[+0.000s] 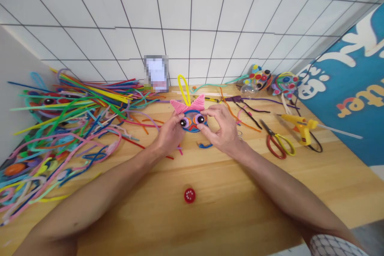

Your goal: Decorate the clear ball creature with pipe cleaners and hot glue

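Observation:
A small pipe-cleaner face [192, 119] sits mid-table: a blue ring with two googly eyes, pink ears and a yellow loop above. My left hand [169, 133] pinches its left side, fingers closed on the rim by the left eye. My right hand [221, 126] holds the right side, thumb and forefinger pressed at the right eye, the other fingers curled above. A short blue pipe-cleaner piece [205, 145] lies just under the face.
A big tangle of coloured pipe cleaners [69, 128] covers the left of the wooden table [210, 216]. Red-and-yellow scissors [277, 142] and a yellow glue gun [300, 126] lie right. Finished crafts [271, 82] stand by the tiled wall. A red button [189, 195] lies near me.

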Demonstrator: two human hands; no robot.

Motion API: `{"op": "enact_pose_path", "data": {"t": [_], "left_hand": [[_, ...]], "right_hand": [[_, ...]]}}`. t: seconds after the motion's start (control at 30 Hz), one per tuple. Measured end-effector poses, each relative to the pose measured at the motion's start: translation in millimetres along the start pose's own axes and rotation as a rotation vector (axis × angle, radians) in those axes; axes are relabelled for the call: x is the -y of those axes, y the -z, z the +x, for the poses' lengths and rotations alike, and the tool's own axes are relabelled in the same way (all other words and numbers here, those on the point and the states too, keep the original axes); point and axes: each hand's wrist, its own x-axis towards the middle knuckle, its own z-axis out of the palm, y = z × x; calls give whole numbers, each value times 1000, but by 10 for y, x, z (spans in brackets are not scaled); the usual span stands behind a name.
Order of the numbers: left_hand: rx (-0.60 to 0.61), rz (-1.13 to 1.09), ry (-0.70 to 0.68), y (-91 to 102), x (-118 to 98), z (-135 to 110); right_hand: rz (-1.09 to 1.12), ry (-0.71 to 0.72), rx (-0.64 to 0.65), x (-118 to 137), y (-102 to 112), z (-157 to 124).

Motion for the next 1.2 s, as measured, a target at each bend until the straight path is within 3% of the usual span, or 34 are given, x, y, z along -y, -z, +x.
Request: {"op": "enact_pose_path", "data": {"t": [0.43, 0.6, 1.2], "left_hand": [[32, -223, 41, -15, -25, -3], [-41, -221, 43, -6, -9, 1], [-69, -291, 43, -29, 6, 10]], "right_hand": [[21, -12, 25, -28, 18, 6], [36, -24, 35, -18, 10, 5], [45, -47, 48, -9, 12, -7]]}}
